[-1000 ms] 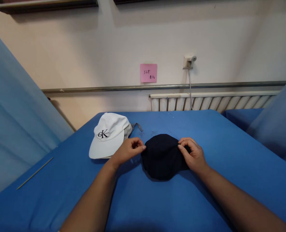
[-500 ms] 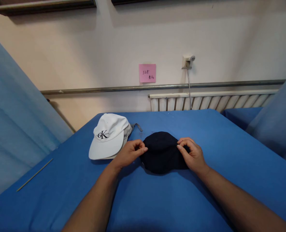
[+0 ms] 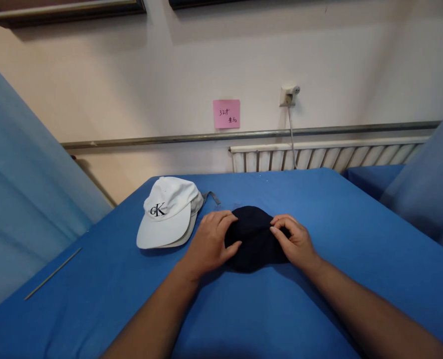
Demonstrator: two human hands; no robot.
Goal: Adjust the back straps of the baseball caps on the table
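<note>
A black baseball cap (image 3: pixel 249 244) lies on the blue-covered table in front of me. My left hand (image 3: pixel 214 239) is around its left side, thumb and fingers spread apart against the cloth. On the other side, my right hand (image 3: pixel 292 237) pinches the cap between thumb and forefinger. Part of the cap's right end is hidden behind that hand. Close to my left hand rests a white cap (image 3: pixel 169 199) with black "CK" lettering, stacked over a greyish cap (image 3: pixel 186 238) whose dark strap sticks out at the back.
Blue cloth covers the table (image 3: pixel 244 314). A thin stick (image 3: pixel 53 273) lies near its left edge. Blue curtains (image 3: pixel 27 189) hang at both sides. Behind the table are a radiator (image 3: pixel 319 155), a metal rail (image 3: pixel 169 138), a plugged-in socket (image 3: pixel 289 95) and a pink note (image 3: pixel 226 113).
My left hand has gone from a pinch at the cap's left edge to a wider spread farther right over its side. My right hand keeps its pinch. The view has shifted slightly.
</note>
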